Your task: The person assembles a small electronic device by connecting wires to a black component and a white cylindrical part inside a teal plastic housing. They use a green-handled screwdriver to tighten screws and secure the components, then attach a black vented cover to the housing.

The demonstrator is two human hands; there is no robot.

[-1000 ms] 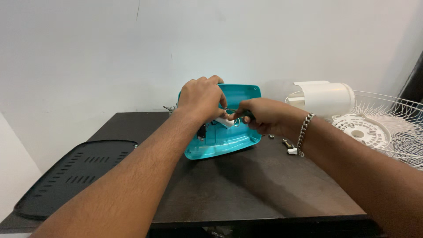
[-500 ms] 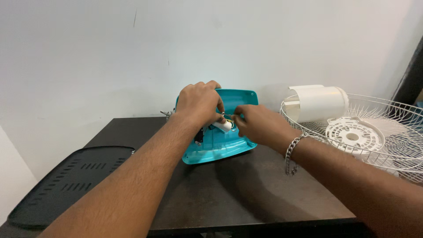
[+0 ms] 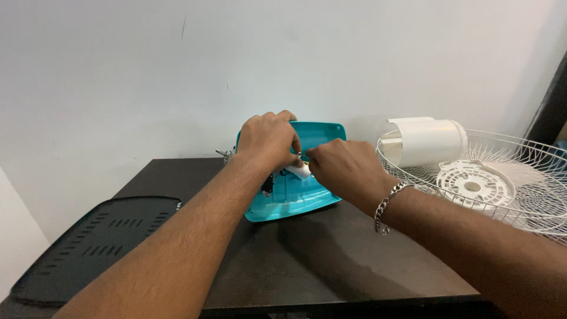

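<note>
Your left hand (image 3: 269, 139) and right hand (image 3: 342, 168) meet over one teal plastic fan base (image 3: 295, 192) — a rounded-corner shell tipped up on the dark table (image 3: 319, 260), hollow side facing you. Both sets of fingers pinch together on a small white part (image 3: 298, 171) inside it. Beside it: one white wire fan guard (image 3: 520, 177), one white motor housing (image 3: 428, 142) — and one black slotted panel (image 3: 94, 242).

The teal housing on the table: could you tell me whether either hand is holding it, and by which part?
The left hand grips the teal housing over its upper left edge. The right hand pinches a small white part inside it.
</note>
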